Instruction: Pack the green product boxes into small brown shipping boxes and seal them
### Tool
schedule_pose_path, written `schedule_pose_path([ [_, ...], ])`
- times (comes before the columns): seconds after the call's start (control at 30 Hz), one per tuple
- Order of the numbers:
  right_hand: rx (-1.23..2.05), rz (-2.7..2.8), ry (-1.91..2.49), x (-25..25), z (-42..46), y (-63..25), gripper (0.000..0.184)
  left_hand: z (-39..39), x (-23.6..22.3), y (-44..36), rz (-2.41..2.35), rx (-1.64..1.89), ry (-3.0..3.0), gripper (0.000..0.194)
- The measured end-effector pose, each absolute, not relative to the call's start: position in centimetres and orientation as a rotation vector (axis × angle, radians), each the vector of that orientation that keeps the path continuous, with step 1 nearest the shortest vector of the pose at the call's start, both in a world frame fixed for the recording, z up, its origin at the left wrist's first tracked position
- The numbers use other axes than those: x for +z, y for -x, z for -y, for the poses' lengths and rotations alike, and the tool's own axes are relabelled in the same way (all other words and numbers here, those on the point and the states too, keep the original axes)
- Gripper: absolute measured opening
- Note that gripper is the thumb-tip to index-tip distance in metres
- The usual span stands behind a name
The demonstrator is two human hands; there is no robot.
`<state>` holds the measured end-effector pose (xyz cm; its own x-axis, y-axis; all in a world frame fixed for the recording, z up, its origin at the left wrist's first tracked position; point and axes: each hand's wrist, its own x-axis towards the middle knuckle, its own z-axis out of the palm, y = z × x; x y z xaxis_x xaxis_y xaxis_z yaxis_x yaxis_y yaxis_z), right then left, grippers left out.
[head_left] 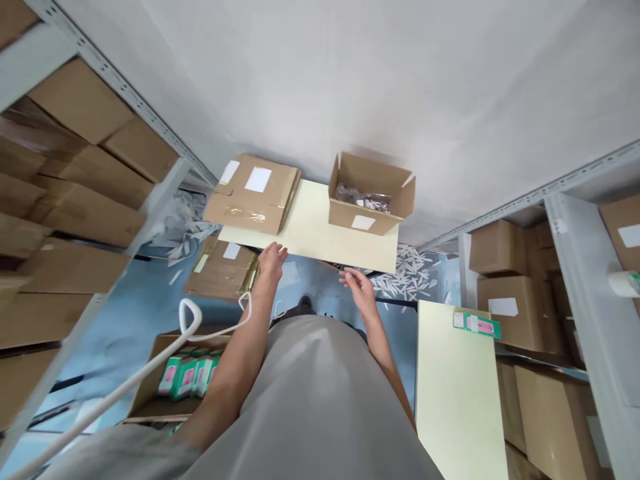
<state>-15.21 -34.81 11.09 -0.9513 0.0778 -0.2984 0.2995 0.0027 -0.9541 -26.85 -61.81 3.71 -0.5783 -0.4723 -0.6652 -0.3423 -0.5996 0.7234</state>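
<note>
Open and loosely curled, the person's left grip (pixel 273 260) hangs by the front edge of a pale yellow table (pixel 313 220), just in front of a stack of flattened cartons (pixel 253 197); whether the fingertips touch the edge I cannot tell. The right grip (pixel 357 283) is open too, fingers bent a little inward, over the gap between the table and the person's grey shirt (pixel 320 400). The cartons lie flat on the table's left part, white labels showing on the top one. Towards the right end stands an open cardboard box (pixel 345 215), flaps up, with things in clear plastic (pixel 375 202) inside. Lower down, beside the table's left end, sits another flattened stack (pixel 220 273), while white strips (pixel 410 277) lie heaped near the right end. By the left arm, a carton (pixel 143 397) holds green-and-pink packets (pixel 187 377), and a white looped rod (pixel 143 373) passes above it. To the person's right, a second pale table (pixel 460 393) carries one green-and-pink package (pixel 477 325), its end jutting over the edge.
</note>
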Motion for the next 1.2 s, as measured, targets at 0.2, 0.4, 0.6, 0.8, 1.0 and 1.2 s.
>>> schedule_pose_path([
  [0.2, -1.992, -2.057, -0.452, 11.5, 40.8, 18.3, 0.054, 69.6, 1.4, 32.3, 1.17, -2.333, -1.655, 0.019],
  [0.4, -1.945, -2.101, -0.609, 11.9, 42.3, 19.5, 0.058, 72.6, 0.4, 37.0, 1.052, -2.264, -1.827, 0.023],
  [0.6, -1.965, -2.15, -0.66, 12.2, 43.1, 21.1, 0.058, 73.3, 1.2, 38.3, 1.102, -2.205, -1.873, 0.028],
  [0.8, -2.006, -2.121, -0.587, 12.9, 43.8, 22.0, 0.055, 73.5, 3.2, 39.0, 1.194, -2.201, -1.725, 0.035],
  [1.0, -2.072, -2.12, -0.538, 13.3, 44.5, 22.1, 0.056, 73.5, 6.3, 38.8, 1.198, -2.255, -1.355, 0.04],
  [1.2, -2.198, -2.256, -0.573, 16.2, 40.9, 20.8, 0.052, 72.3, 9.5, 36.3, 1.261, -2.52, -0.755, 0.041],
])
